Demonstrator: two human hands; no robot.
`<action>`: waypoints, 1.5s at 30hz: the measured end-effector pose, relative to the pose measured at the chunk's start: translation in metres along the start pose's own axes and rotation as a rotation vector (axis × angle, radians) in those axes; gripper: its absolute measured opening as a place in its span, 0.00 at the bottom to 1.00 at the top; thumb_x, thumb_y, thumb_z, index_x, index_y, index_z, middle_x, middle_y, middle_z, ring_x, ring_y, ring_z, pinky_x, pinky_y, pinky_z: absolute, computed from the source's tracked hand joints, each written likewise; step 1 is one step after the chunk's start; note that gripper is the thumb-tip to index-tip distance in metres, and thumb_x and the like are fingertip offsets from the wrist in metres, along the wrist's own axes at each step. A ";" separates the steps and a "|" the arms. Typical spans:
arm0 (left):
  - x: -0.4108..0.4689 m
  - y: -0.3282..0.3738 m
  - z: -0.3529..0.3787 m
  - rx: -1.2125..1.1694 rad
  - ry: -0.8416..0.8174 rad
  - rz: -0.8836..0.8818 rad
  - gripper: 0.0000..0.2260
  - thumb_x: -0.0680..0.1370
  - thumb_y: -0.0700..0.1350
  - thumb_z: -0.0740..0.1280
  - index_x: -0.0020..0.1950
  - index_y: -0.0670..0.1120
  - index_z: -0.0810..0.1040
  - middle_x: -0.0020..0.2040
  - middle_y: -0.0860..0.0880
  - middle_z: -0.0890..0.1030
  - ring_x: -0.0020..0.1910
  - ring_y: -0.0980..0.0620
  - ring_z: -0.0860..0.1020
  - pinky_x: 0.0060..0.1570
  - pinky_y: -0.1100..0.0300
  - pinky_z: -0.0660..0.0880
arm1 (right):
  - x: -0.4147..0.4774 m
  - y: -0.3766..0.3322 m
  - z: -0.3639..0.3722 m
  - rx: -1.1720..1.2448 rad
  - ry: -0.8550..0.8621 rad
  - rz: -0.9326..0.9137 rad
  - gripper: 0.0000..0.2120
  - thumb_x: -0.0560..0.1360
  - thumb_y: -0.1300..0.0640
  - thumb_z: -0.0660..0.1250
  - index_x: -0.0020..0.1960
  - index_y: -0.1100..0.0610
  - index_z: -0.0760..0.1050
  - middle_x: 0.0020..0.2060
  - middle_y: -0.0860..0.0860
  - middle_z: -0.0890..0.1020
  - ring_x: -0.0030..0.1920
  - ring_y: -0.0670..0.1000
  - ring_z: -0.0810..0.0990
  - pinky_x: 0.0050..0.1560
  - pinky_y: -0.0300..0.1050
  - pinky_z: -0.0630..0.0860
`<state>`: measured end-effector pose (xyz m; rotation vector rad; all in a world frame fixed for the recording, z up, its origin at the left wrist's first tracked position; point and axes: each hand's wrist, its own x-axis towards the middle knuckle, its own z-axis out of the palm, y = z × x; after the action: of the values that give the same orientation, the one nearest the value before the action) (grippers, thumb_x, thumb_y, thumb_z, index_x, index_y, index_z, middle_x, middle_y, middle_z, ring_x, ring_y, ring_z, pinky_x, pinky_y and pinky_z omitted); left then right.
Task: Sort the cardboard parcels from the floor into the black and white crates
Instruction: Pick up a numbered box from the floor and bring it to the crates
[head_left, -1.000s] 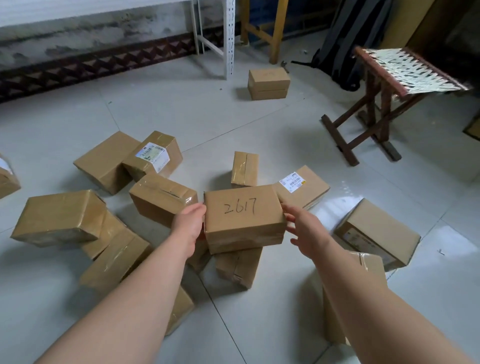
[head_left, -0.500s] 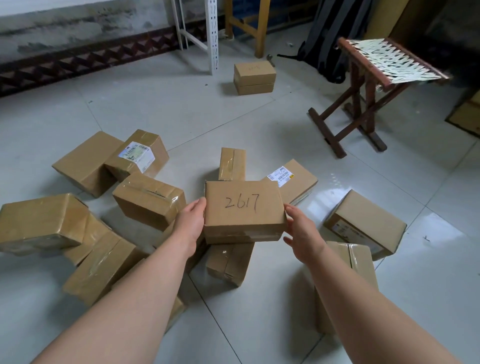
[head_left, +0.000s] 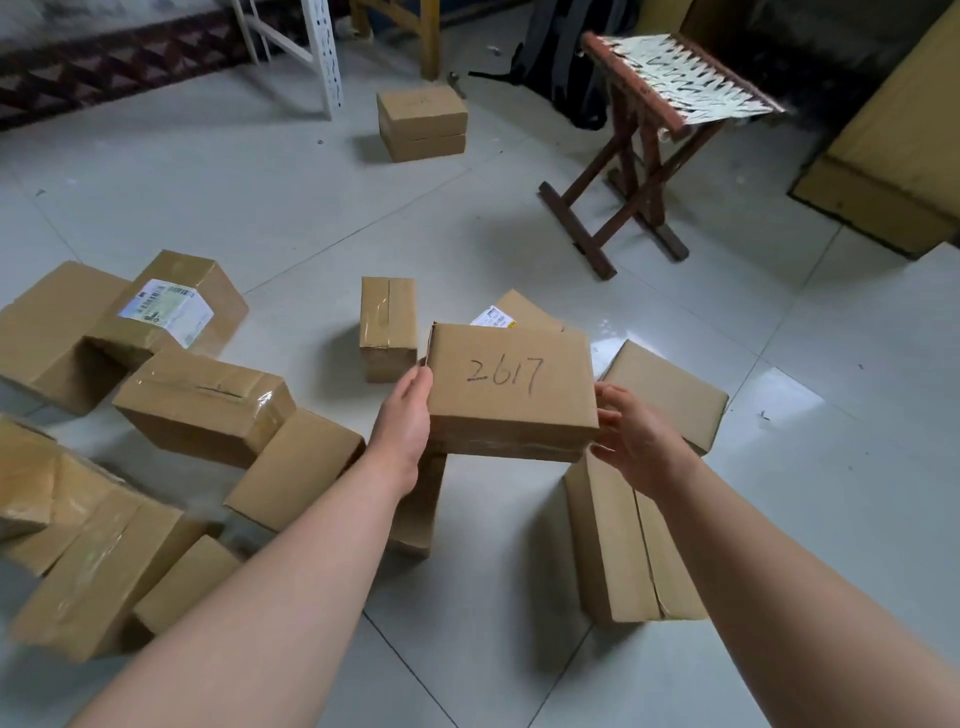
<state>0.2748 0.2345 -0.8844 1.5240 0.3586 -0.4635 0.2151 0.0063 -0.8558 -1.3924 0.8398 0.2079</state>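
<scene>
A cardboard parcel marked "2617" (head_left: 511, 387) hangs above the floor at the centre of the head view. My left hand (head_left: 402, 426) grips its left end and my right hand (head_left: 634, 439) presses against its right end. Several other cardboard parcels lie on the tiles around it: a labelled one (head_left: 171, 306) at the left, a taped one (head_left: 202, 402) beside my left arm, a small upright one (head_left: 387, 325) just behind. Another parcel (head_left: 626, 540) lies under my right forearm. No crate is in view.
A wooden folding stool (head_left: 644, 156) with a woven seat stands at the back right. A lone parcel (head_left: 422, 123) sits far back near a white rack leg (head_left: 324, 57). A dark bag (head_left: 566, 62) leans behind the stool. A large yellow box (head_left: 893, 150) fills the right edge.
The "2617" parcel has risen off the pile and shifted right between both hands. My view has moved forward and to the right, so the floor parcels slid left.
</scene>
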 end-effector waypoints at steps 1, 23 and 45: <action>-0.002 -0.002 0.004 0.018 -0.010 0.000 0.18 0.81 0.60 0.55 0.64 0.55 0.77 0.58 0.52 0.81 0.60 0.52 0.76 0.61 0.56 0.72 | -0.002 0.004 -0.006 -0.007 0.011 0.015 0.10 0.80 0.53 0.58 0.53 0.53 0.78 0.41 0.52 0.82 0.39 0.51 0.77 0.48 0.47 0.70; -0.046 0.119 -0.106 -0.064 0.235 -0.027 0.24 0.79 0.64 0.55 0.72 0.56 0.69 0.66 0.53 0.75 0.66 0.50 0.72 0.69 0.49 0.67 | -0.062 -0.106 0.136 -0.067 -0.185 0.009 0.13 0.80 0.42 0.58 0.51 0.47 0.77 0.49 0.47 0.81 0.47 0.47 0.78 0.55 0.50 0.73; -0.465 0.536 -0.381 -0.327 0.848 -0.086 0.27 0.72 0.73 0.56 0.66 0.61 0.71 0.66 0.52 0.76 0.64 0.45 0.75 0.65 0.42 0.71 | -0.519 -0.462 0.410 -0.440 -0.713 -0.093 0.18 0.79 0.37 0.58 0.58 0.48 0.76 0.56 0.51 0.80 0.58 0.54 0.78 0.63 0.60 0.74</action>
<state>0.1658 0.6392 -0.1969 1.3193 1.1031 0.2036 0.2863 0.4601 -0.1922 -1.6006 0.1323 0.8000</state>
